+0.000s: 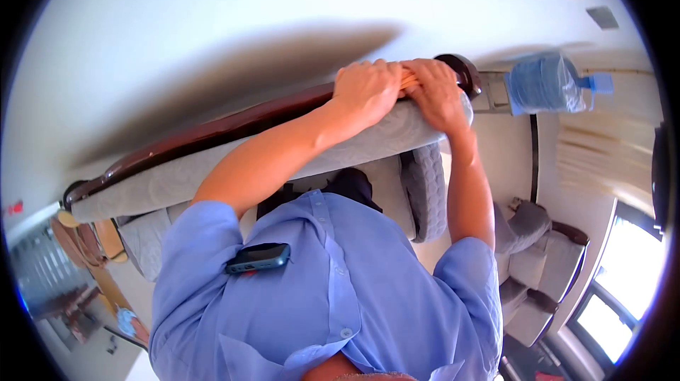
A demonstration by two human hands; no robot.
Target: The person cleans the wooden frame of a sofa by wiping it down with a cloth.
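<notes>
My left hand (368, 89) is closed in a fist-like grip at the dark wooden top rail (234, 120) of a grey sofa back (312, 158). Beside it, nearly touching, my right hand (435, 94) curls its fingers down near the rail's rounded end (460, 73). A narrow orange-brown striped patch shows between the two hands; whether it is fingers or a held object I cannot tell. The palms and fingertips are hidden.
A white wall rises behind the sofa. At right a blue water bottle (549, 83) lies on its side in view, near a grey armchair (542, 260) and a window (623, 275). A phone (258, 258) shows at my shirt's chest. Wooden furniture (88, 239) stands far left.
</notes>
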